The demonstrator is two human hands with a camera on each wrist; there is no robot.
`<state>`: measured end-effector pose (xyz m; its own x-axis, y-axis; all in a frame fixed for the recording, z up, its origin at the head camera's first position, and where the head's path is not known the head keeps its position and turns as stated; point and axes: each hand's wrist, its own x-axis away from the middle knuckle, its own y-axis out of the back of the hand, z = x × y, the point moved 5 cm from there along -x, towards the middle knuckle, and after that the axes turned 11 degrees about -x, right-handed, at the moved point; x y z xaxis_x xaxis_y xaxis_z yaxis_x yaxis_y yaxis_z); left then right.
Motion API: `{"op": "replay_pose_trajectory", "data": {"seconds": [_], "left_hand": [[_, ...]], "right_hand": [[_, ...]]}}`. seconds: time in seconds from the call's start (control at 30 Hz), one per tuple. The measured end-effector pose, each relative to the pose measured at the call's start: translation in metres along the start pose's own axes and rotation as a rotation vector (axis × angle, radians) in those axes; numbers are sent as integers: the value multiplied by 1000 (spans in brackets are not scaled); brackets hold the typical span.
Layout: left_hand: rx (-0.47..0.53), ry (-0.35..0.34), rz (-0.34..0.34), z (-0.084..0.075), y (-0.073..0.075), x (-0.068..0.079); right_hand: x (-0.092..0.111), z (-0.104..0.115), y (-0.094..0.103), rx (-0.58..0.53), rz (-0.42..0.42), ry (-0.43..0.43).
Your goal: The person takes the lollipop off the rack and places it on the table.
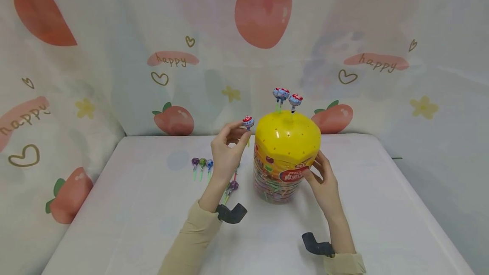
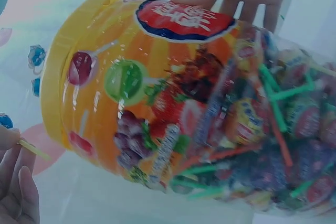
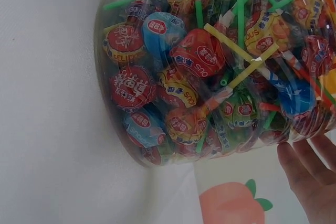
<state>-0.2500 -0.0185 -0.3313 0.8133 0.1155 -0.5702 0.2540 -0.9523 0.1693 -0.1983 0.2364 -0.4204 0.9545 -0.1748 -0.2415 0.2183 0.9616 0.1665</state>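
My left hand (image 1: 228, 150) pinches a lollipop (image 1: 248, 122) in a blue and red wrapper, thumb against fingers, just left of the yellow lid (image 1: 288, 137). Its yellow stick (image 2: 35, 149) points downward, apart from the lid. The lid tops a clear plastic jar (image 1: 273, 188), upright and full of wrapped lollipops, with an orange fruit label (image 2: 173, 93). Three lollipops (image 1: 296, 99) stand upright in small holes in the lid. My right hand (image 1: 324, 186) holds the jar's right side, thumb in front and the other fingers farther round; the jar partly hides them.
Left of my left forearm lie several loose lollipops (image 1: 202, 162) in a row. More lollipops (image 1: 233, 186) lie between that forearm and the jar, partly hidden. The white-covered table (image 1: 133, 207) meets a printed cloth backdrop (image 1: 210, 24) behind and at the sides.
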Motion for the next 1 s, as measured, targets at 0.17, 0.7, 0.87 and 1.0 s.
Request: {"op": "replay_pose_trajectory", "data": {"seconds": [0.17, 0.7, 0.87, 1.0], "left_hand": [[-22, 47, -6, 14, 8, 15], [-124, 197, 10, 54, 32, 61], [-142, 235, 18, 64, 36, 70], [-143, 303, 43, 75, 36, 80]], "right_hand": [[0, -1, 2, 0, -5, -10], [-3, -1, 0, 17, -4, -12], [-2, 0, 0, 4, -2, -12], [-2, -2, 1, -3, -2, -18]]}}
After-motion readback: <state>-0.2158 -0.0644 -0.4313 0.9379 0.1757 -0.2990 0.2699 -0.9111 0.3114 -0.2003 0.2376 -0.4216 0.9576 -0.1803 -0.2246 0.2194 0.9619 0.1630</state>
